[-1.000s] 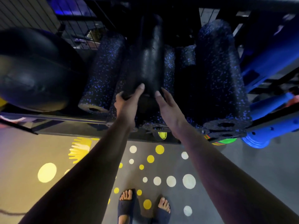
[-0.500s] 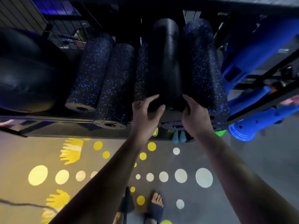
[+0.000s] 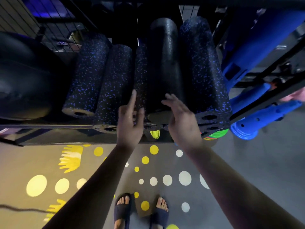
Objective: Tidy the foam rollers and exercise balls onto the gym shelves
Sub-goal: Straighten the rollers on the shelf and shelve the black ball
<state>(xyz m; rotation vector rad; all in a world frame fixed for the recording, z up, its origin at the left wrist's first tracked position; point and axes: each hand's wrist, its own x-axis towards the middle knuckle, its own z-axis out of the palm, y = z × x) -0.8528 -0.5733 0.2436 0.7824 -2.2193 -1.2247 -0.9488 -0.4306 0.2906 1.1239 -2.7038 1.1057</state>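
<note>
Both arms reach forward from below to the shelf. The left hand is loose with its forefinger straight up, and the right hand has its fingers spread wide over the near end of the black roller; neither holds anything. That roller lies lengthwise on the shelf among the speckled rollers, with the ball at far left.
</note>
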